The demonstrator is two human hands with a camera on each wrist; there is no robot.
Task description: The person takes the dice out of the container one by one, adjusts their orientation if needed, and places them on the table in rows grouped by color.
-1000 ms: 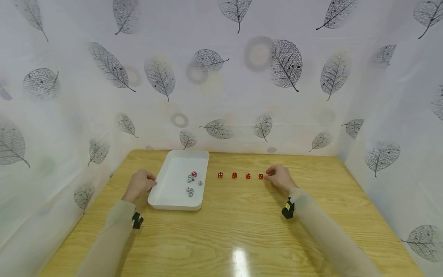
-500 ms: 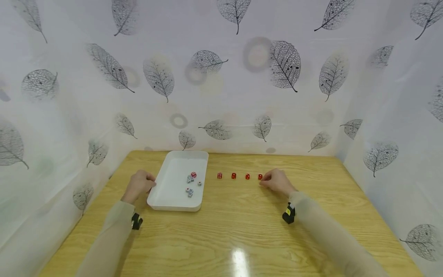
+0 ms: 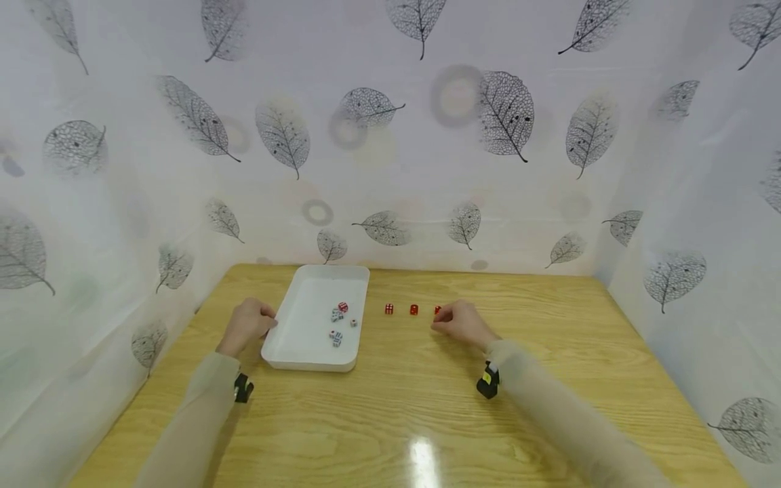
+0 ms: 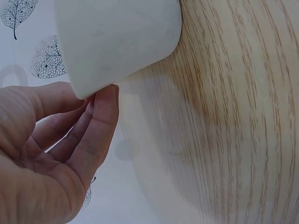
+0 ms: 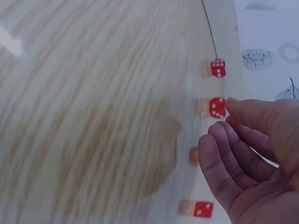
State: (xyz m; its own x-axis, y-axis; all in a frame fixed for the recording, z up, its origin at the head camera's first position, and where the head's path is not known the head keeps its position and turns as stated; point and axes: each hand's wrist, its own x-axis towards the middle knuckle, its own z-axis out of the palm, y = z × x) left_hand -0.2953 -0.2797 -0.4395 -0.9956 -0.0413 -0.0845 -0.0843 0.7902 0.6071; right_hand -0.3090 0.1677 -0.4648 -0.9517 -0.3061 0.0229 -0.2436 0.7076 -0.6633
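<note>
My left hand [image 3: 249, 324] pinches the left side of a white tray [image 3: 287, 346]; in the left wrist view thumb and fingertips meet at the tray's edge [image 4: 117, 37]. Several white dice [image 3: 337, 337] and a red die [image 3: 343, 307] lie inside it. To its right runs a row of red dice. My right hand [image 3: 465, 324] hovers at this row with loosely bent fingers, thumb and fingertips apart. In the right wrist view the thumb tip overlaps the edge of one red die [image 5: 216, 108]. The fingers hide the die beside it; the row's end die [image 5: 203, 209] shows below.
A wooden table [image 3: 390, 420] carries everything, with a bright reflection near its front. Pale curtains [image 3: 390, 183] with a leaf print enclose the back and both sides. The row's leftmost red die [image 3: 388, 309] stands a short way from the tray's right wall.
My right hand has moved left along the row, from the rightmost red die to the third one, now covering the rightmost in the head view. My left hand stays on the tray.
</note>
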